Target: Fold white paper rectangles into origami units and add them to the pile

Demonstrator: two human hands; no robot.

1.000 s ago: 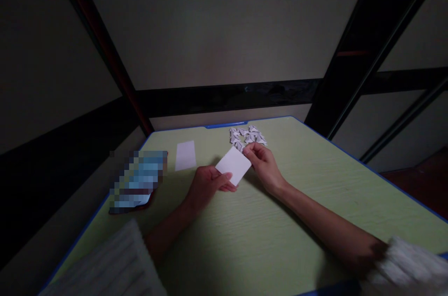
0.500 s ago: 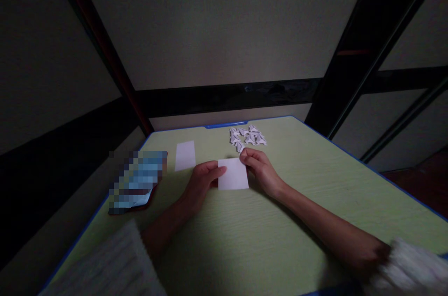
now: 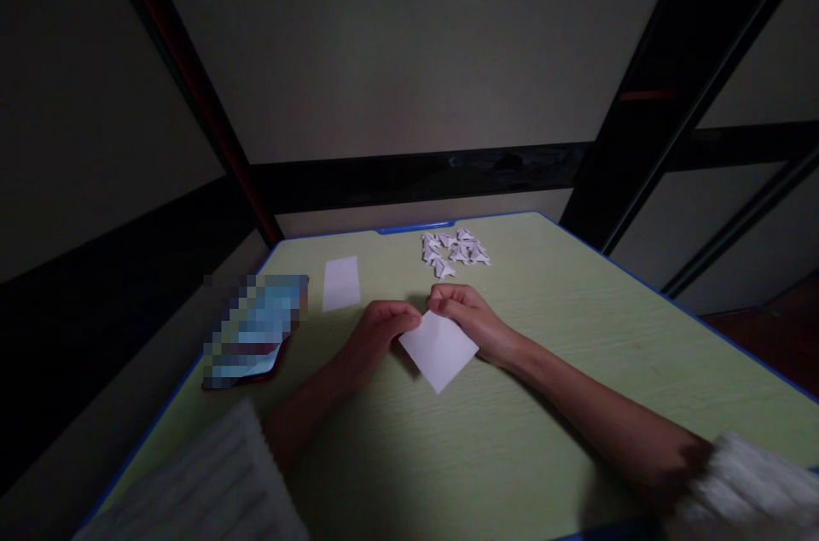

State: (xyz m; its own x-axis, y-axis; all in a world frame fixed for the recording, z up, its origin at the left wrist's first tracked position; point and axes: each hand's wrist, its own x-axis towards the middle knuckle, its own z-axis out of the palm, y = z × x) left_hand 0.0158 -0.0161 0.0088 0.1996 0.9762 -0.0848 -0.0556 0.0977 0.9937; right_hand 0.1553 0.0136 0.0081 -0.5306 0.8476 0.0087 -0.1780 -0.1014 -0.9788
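Observation:
A small white square of paper [image 3: 440,351] is held just above the table, turned so that one corner points toward me. My left hand [image 3: 382,334] pinches its upper left edge between thumb and fingers. At the upper right edge, my right hand [image 3: 470,317] grips it, with the thumb on top and the fingers curled behind. Beyond my hands lies a group of several small folded paper figures [image 3: 443,269], close together. A flat white sheet of paper [image 3: 341,283] rests on the table to the left of my left hand.
The pale green table [image 3: 576,370] has a blue rim and a blue strip [image 3: 415,228] at its far edge. Near the left side lies a blurred-out flat object [image 3: 256,332] with a dark red edge. A wall panel [image 3: 409,55] rises behind the table.
The square paper has been turned from straight to diamond-wise and moved slightly toward me. My right hand has shifted its grip along the top edge, closer to the left hand.

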